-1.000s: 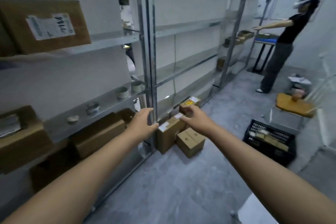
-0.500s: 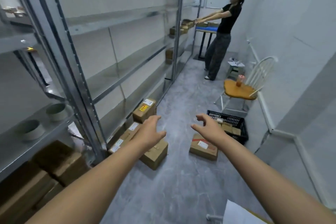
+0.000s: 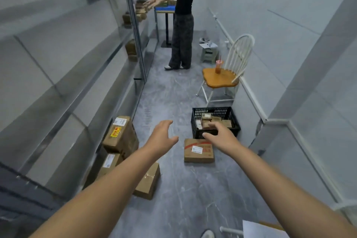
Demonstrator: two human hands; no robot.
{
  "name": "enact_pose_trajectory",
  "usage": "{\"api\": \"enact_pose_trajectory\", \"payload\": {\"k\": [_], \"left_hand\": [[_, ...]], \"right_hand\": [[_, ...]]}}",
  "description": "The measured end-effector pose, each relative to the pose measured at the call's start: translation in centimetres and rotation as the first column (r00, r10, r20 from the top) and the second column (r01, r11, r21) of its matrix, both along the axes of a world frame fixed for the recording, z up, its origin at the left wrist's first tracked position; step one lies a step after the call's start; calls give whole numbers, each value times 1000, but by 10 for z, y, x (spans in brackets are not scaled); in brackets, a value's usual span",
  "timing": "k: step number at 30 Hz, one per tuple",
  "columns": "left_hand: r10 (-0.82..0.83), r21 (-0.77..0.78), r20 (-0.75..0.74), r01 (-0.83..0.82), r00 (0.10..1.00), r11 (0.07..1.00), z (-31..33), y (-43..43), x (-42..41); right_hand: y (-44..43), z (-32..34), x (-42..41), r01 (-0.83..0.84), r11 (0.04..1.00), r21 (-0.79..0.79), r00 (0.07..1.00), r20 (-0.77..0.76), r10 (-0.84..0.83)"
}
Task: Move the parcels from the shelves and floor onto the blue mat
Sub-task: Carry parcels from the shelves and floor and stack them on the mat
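Observation:
Both my hands are stretched out above the floor with fingers apart and nothing in them. My left hand (image 3: 163, 135) hovers over bare floor. My right hand (image 3: 222, 135) is above the far edge of a flat cardboard parcel (image 3: 199, 150) with a red stripe and white label. Against the shelf foot lie more parcels: one with a yellow sticker (image 3: 120, 134), a labelled one (image 3: 111, 163) behind my left forearm, and a plain box (image 3: 147, 184). The blue mat (image 3: 164, 8) covers a small table at the far end.
A black crate (image 3: 214, 111) holding small parcels sits beyond the flat parcel. A white chair with a wooden seat (image 3: 220, 78) carries a drink cup (image 3: 218, 66). Metal shelving (image 3: 135, 31) runs along the left. A person (image 3: 183, 17) stands near the far table. A small stool (image 3: 208, 54) is behind.
My view has swung right, from the shelving down the aisle. Both hands have left the parcels by the shelf and now hover over the floor, the right one above the flat parcel.

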State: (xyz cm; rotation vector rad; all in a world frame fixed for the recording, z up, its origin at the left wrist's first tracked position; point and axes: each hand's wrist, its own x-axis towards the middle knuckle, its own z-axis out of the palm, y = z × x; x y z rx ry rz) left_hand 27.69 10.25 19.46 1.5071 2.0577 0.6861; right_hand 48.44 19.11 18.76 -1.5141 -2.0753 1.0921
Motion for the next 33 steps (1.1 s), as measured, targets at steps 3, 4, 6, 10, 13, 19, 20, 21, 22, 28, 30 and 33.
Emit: {"api": "enact_pose_trajectory", "payload": {"k": [3,4,6,10,13,19,20,21,22,28,30,33], "left_hand": [[-48,-5,-23,48,999,999,-5,58,6],[-59,-6,-23,59,998,998,-6,80,9],[-72,-16,-6,72,997,997,-9,123,14],[-74,-37,18,75,997,997,-21,204,21],[-54,-40,31,55,998,998,-37,258,18],[-3,-127,100,15,995,992,-84,341,-7],[10,-146,110,6,994,989,-94,355,-13],[19,-164,119,1,993,986,-106,371,-20],[22,-183,124,2,992,983,-118,387,-27],[46,-319,165,9,985,948,-209,471,-62],[45,-355,172,19,984,935,-247,493,-70],[93,-398,195,-8,976,917,-316,519,-78]], "right_hand": [[52,-8,6,17,1000,8,1000,4,-17],[72,-10,8,28,1000,7,1000,-3,-28],[113,-15,11,52,999,-10,998,-18,-52],[193,-29,16,50,996,-70,999,-17,-51],[252,-45,13,26,996,-83,1000,15,-25],[344,-87,-12,46,979,-198,999,27,-41],[358,-97,-17,52,973,-224,998,34,-46],[372,-107,-22,56,968,-245,998,38,-49],[387,-118,-27,66,963,-260,998,37,-58],[457,-194,-52,144,935,-324,984,146,-101],[478,-227,-60,154,926,-344,980,175,-98],[504,-293,-71,164,899,-405,975,203,-87]]}}
